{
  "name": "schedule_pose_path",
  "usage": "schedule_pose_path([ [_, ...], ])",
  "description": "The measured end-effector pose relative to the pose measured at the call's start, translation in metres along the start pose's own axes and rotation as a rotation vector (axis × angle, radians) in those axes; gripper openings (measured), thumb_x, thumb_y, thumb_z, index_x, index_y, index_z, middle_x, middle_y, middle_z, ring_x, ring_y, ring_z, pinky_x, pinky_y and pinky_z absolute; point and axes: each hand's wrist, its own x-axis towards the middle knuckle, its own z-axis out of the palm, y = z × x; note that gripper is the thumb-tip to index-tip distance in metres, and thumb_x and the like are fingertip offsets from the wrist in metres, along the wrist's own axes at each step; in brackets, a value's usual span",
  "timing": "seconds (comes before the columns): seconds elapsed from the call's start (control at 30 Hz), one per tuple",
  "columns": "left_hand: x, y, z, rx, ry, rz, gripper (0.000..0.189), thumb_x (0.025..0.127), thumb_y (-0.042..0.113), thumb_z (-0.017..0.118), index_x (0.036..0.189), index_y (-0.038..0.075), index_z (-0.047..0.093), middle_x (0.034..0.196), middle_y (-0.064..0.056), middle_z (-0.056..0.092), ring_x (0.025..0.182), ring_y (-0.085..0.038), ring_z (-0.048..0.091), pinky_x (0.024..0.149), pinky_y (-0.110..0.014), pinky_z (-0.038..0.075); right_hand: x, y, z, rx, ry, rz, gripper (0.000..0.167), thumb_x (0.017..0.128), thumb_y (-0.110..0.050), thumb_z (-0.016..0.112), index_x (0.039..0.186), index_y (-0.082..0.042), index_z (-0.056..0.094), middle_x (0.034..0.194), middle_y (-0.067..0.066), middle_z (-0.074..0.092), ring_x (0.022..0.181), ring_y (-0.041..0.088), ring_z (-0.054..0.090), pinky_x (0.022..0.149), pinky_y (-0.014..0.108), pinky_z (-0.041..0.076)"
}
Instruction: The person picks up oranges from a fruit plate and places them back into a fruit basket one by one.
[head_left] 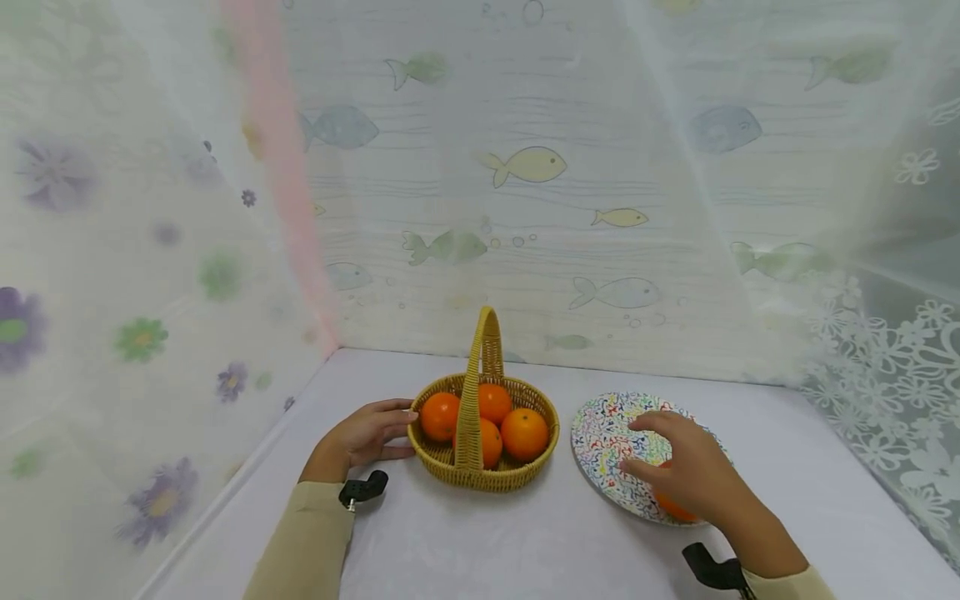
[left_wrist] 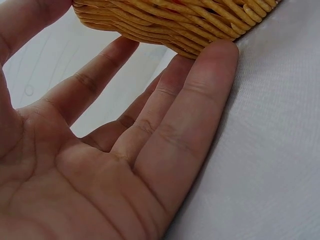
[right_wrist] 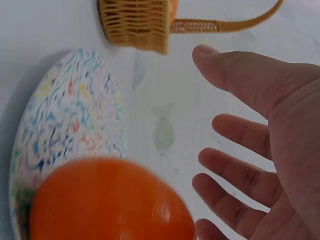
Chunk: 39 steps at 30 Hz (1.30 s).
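Note:
A yellow woven basket [head_left: 480, 479] with a tall arched handle [head_left: 486, 325] stands mid-table and contains several oranges [head_left: 524, 434]. At its left side, my left hand [head_left: 369, 435] touches the wall with extended fingers; the left wrist view shows fingertips against the weave [left_wrist: 175, 22]. To the right lies a round plate [head_left: 603, 442] with a multicoloured squiggle pattern. One orange [head_left: 673, 506] rests on the plate's near right part, partly hidden by my right hand [head_left: 693, 467]. That hand hovers there with thumb and fingers spread, holding nothing; the right wrist view shows the orange [right_wrist: 110, 200] apart from the fingers.
A white cloth [head_left: 480, 550] covers the table. Behind it hangs a pale curtain [head_left: 525, 225] printed with fish, and a flowered curtain [head_left: 150, 333] borders the left side. White lace-patterned fabric [head_left: 900, 400] hangs at the right.

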Motion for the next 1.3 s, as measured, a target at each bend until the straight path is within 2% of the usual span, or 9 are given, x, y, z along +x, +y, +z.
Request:
schedule_pose_path([
  [0.13, 0.002, -0.001, 0.001, 0.002, 0.006, -0.008, 0.066, 0.097, 0.028, 0.074, 0.153, 0.007, 0.046, 0.152, -0.014, 0.053, 0.122, -0.024, 0.066, 0.100, -0.052, 0.057, -0.013, 0.009, -0.009, -0.010, 0.004, 0.031, 0.056, 0.079, -0.040, 0.091, 0.123, -0.013, 0.071, 0.134, 0.014, 0.065, 0.130, 0.045, 0.055, 0.102, 0.072, 0.045],
  [0.3, 0.003, -0.002, 0.000, 0.000, 0.020, -0.003, 0.066, 0.097, 0.027, 0.074, 0.154, 0.008, 0.045, 0.151, -0.014, 0.054, 0.121, -0.024, 0.066, 0.099, -0.052, 0.058, -0.023, 0.020, -0.014, -0.023, -0.031, 0.091, 0.063, 0.076, -0.047, 0.091, 0.125, -0.014, 0.069, 0.137, 0.016, 0.062, 0.131, 0.046, 0.053, 0.100, 0.072, 0.047],
  [0.53, 0.004, 0.002, -0.002, 0.001, 0.009, 0.011, 0.067, 0.097, 0.027, 0.073, 0.154, 0.007, 0.044, 0.153, -0.014, 0.052, 0.119, -0.022, 0.066, 0.100, -0.050, 0.058, -0.032, 0.031, -0.016, -0.020, -0.099, 0.153, 0.085, 0.068, -0.059, 0.092, 0.132, -0.012, 0.064, 0.140, 0.021, 0.057, 0.124, 0.048, 0.056, 0.088, 0.063, 0.059],
  [0.67, 0.002, 0.008, -0.001, 0.008, 0.005, 0.020, 0.067, 0.098, 0.027, 0.073, 0.155, 0.007, 0.043, 0.153, -0.014, 0.052, 0.118, -0.022, 0.067, 0.098, -0.049, 0.059, -0.033, 0.034, -0.017, -0.020, -0.102, 0.161, 0.091, 0.065, -0.060, 0.093, 0.134, -0.009, 0.062, 0.138, 0.022, 0.057, 0.120, 0.047, 0.058, 0.087, 0.062, 0.059],
  [1.03, 0.008, 0.002, -0.002, 0.016, 0.020, -0.014, 0.067, 0.095, 0.029, 0.076, 0.152, 0.009, 0.048, 0.141, -0.011, 0.063, 0.114, -0.022, 0.068, 0.095, -0.047, 0.060, -0.038, 0.041, -0.015, -0.009, -0.150, 0.218, 0.098, 0.063, -0.061, 0.093, 0.136, -0.005, 0.059, 0.129, 0.020, 0.059, 0.103, 0.031, 0.062, 0.083, 0.052, 0.063],
  [1.3, 0.005, -0.001, -0.003, 0.025, 0.023, -0.017, 0.068, 0.096, 0.028, 0.075, 0.154, 0.009, 0.045, 0.139, -0.012, 0.063, 0.111, -0.021, 0.069, 0.092, -0.045, 0.061, -0.037, 0.042, -0.009, -0.005, -0.188, 0.247, 0.099, 0.062, -0.058, 0.095, 0.137, -0.005, 0.058, 0.124, 0.018, 0.060, 0.104, 0.030, 0.064, 0.085, 0.056, 0.062],
])
